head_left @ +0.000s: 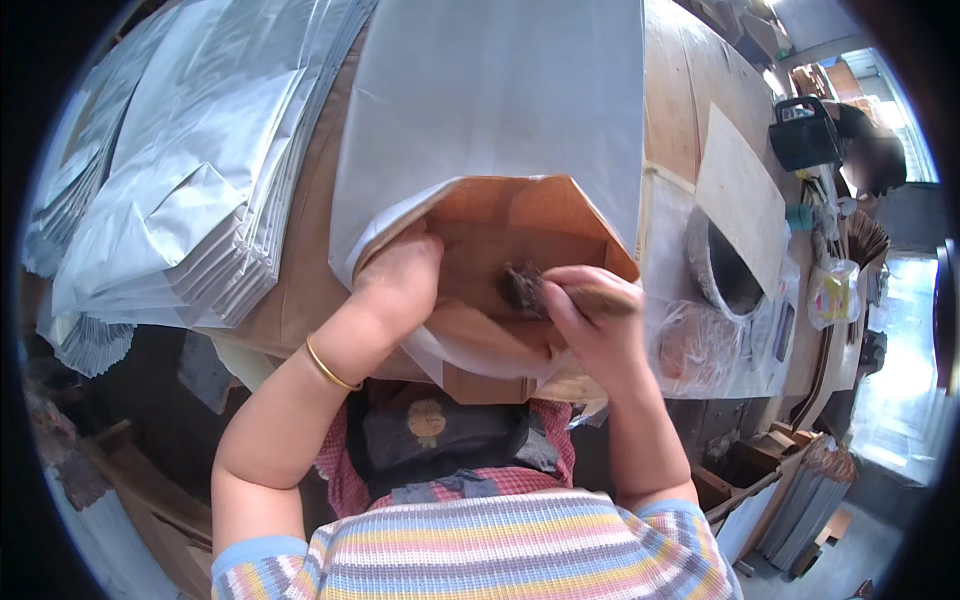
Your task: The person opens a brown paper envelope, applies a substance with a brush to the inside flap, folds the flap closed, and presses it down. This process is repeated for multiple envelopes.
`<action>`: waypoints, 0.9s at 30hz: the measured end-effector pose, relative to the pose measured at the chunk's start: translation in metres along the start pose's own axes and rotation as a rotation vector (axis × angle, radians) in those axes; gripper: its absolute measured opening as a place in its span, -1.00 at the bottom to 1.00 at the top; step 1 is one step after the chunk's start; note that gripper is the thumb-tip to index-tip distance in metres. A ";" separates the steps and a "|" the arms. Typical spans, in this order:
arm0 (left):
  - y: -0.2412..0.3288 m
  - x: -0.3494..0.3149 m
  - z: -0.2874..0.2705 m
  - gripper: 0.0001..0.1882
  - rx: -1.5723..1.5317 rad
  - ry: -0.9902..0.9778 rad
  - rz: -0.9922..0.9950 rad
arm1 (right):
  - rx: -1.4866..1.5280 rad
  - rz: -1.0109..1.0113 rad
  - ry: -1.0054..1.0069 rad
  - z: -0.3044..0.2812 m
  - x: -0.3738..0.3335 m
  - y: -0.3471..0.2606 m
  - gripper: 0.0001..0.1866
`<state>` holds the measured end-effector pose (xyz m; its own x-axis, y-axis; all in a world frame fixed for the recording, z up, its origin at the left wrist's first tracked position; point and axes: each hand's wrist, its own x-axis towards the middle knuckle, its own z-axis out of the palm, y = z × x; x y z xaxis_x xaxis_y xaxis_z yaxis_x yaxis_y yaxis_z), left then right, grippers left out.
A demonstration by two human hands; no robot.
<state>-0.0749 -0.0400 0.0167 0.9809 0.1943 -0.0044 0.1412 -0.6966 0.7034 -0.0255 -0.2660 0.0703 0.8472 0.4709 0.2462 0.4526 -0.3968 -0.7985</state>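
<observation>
A large bag (490, 110), silvery white outside and lined with brown paper, lies on the table with its mouth spread toward me. At the left of that mouth my left hand (402, 272) is closed on the bag's edge, its fingertips hidden inside. In my right hand (600, 315) is a brush (520, 290) with dark bristles, pinched between thumb and fingers. Its bristles are inside the mouth, over the brown lining. A brown flap of the lining sags along the near side of the mouth.
Stacks of folded silvery bags (190, 190) cover the table's left side. To the right stand a round tub (725, 265), partly covered by a pale board (740, 200), and crumpled clear plastic (695, 345). Farther right are a black case (805, 135) and another person (872, 160).
</observation>
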 end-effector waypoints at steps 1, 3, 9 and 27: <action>0.010 0.006 -0.003 -0.85 -0.252 -0.037 -0.265 | 0.139 0.226 -0.013 0.004 -0.001 -0.001 -0.94; 0.011 0.017 -0.006 -0.87 -0.317 -0.098 -0.397 | 0.347 0.398 -0.019 0.014 0.001 -0.008 -0.92; -0.007 0.033 0.004 -0.86 0.065 -0.003 -0.182 | 0.368 0.377 -0.088 0.043 0.009 0.000 -0.89; 0.056 0.025 0.013 -0.92 0.956 -0.177 0.166 | 1.644 0.138 0.327 0.027 0.018 0.115 -0.55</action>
<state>-0.0412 -0.0833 0.0466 0.9929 -0.0088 -0.1187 -0.0285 -0.9858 -0.1655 0.0346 -0.2818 -0.0322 0.9666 0.2495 0.0578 -0.1966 0.8676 -0.4568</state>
